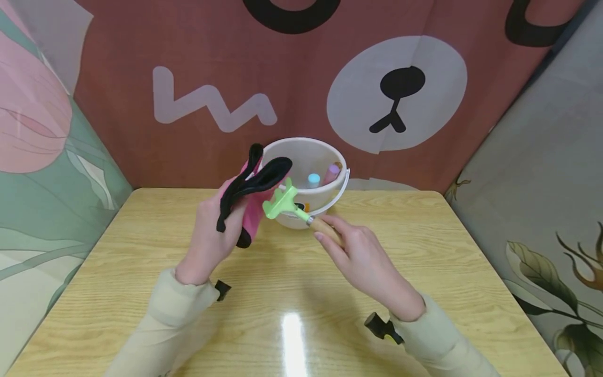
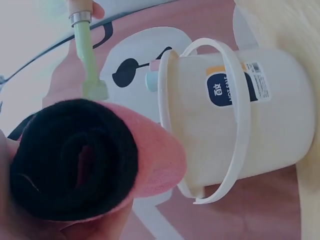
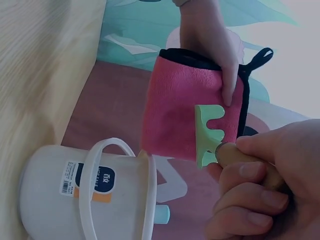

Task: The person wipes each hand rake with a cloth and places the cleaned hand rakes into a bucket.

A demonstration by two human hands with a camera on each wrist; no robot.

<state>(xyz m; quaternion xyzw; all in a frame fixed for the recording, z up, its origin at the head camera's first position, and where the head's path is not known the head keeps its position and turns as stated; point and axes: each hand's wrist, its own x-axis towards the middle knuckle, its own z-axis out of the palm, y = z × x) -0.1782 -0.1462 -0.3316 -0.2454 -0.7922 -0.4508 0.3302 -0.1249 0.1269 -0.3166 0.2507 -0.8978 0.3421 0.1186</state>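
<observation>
My left hand [image 1: 212, 230] grips a folded pink cloth [image 3: 175, 105] with black edging and a black hanging loop [image 3: 261, 59]. In the left wrist view its black-edged end looks rolled up. My right hand [image 1: 360, 256] holds a small garden rake by its wooden handle [image 1: 325, 230]. The rake's light green head [image 1: 281, 201] is close beside the cloth; whether they touch I cannot tell. Both things are held above the table, in front of a white bucket [image 1: 294, 220]. Part of the bucket's rim is hidden behind the cloth and the rake.
The bucket's white handle [image 1: 343, 191] hangs down on its right side. Inside it, a light blue-topped item [image 1: 313, 180] and a purple-topped one [image 1: 332, 173] show. The wooden table [image 1: 264, 293] ends at a brown printed curtain [image 1: 212, 152].
</observation>
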